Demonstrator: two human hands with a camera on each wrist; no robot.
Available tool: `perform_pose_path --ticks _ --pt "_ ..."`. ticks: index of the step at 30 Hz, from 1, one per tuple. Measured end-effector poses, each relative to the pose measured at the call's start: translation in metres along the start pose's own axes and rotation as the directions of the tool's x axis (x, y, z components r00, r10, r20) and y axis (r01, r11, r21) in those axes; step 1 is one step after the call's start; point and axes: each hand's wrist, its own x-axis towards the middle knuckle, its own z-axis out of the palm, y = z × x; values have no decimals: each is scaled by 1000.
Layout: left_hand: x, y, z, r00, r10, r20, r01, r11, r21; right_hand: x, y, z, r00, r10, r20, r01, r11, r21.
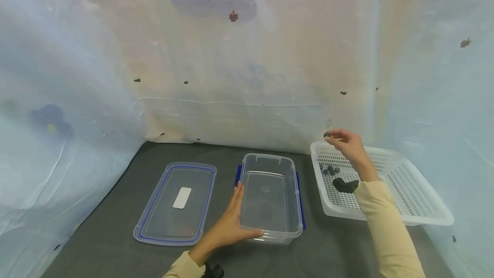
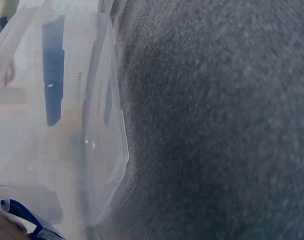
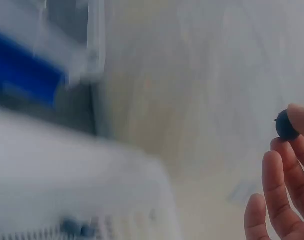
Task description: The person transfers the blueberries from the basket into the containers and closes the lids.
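Observation:
Between its thumb and fingertips my right hand pinches a small dark blueberry, held above the back left corner of a white plastic basket. Several blueberries lie in the basket's left part. My left hand rests against a clear plastic box at its front left corner, fingers straight along the left side and thumb on the front rim. In the left wrist view, a bit of that hand shows beside a blue clip of the box.
A clear lid with a blue seal and a white label lies left of the box on the dark grey tabletop. Pale patterned sheeting encloses the back and both sides. A black device on my right wrist overlaps the basket.

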Motion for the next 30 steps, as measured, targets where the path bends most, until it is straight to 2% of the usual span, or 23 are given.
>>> perform_pose_path --ticks 9,16,24,30 --pt "-1 1 6 1000 2 -22 -2 1000 -10 -1 -44 38 989 -129 67 118 981 151" --pt "-2 0 5 999 8 -42 -9 1000 -28 1 -65 83 974 -169 149 129 961 244" --pt "-2 0 3 1000 -4 -5 4 999 -54 6 -68 129 969 -160 189 105 957 271" --pt "-1 0 2 1000 0 0 0 999 -52 11 -54 159 972 -24 234 -37 966 255"
